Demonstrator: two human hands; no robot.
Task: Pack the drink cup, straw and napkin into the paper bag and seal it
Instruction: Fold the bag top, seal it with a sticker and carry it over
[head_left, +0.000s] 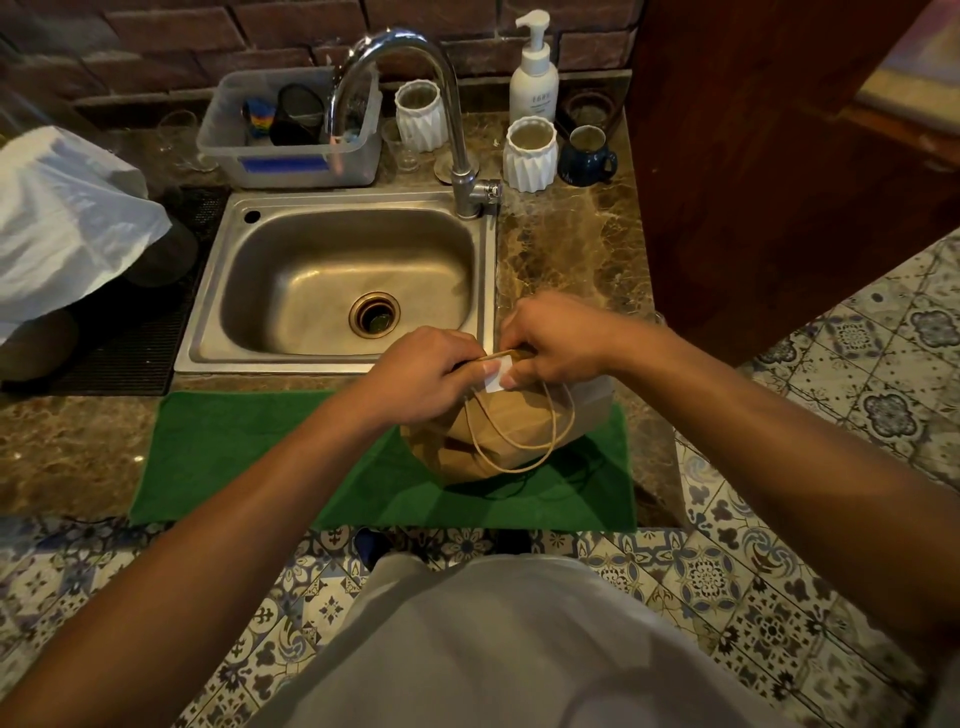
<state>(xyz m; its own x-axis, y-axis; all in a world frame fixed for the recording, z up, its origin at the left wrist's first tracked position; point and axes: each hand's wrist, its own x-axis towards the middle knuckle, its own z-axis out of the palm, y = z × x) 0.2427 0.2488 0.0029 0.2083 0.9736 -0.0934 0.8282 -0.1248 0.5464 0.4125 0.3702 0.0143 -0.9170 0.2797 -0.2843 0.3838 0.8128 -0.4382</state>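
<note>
your left hand (423, 371) and right hand (553, 345) pinch the folded top of the brown paper bag (511, 431) on the green mat (270, 457), fingers closed on a small white sticker (495, 378) between them, pointing toward you; cup, straw, napkin unseen.

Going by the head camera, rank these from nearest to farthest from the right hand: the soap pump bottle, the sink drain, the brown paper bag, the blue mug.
From the right hand:
1. Brown paper bag, directly under the hand, touching it.
2. Sink drain, to its left in the basin.
3. Blue mug, behind on the counter.
4. Soap pump bottle, farthest back, by the brick wall.
</note>
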